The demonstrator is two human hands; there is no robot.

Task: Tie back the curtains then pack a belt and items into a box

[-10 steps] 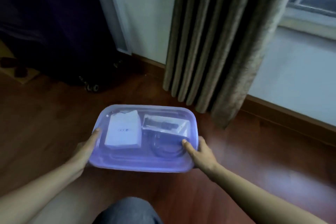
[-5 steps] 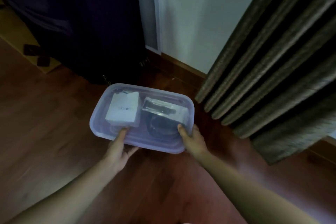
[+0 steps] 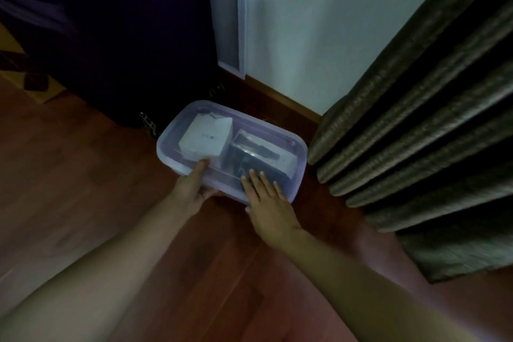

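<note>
A translucent plastic box (image 3: 298, 159) with its lid on sits on the wooden floor near the wall. Inside it I see a white carton (image 3: 205, 137) on the left and a dark coiled belt (image 3: 249, 166) under a clear packet (image 3: 263, 148) on the right. My left hand (image 3: 194, 189) grips the box's near edge, thumb on the lid and fingers underneath. My right hand (image 3: 268, 201) lies flat with fingers spread on the lid's near right part. The brown pleated curtain (image 3: 422, 125) hangs down at the right, its hem on the floor.
A dark piece of furniture on castors (image 3: 111, 44) stands at the back left, close to the box. A white wall (image 3: 305, 25) with a wooden skirting board runs behind. A bare foot (image 3: 380, 247) shows beside the curtain hem. A patterned mat (image 3: 19, 69) lies far left.
The box has moved away from me toward the wall and furniture. My right hand went from gripping the box's right edge to lying flat on the lid. The view swung left.
</note>
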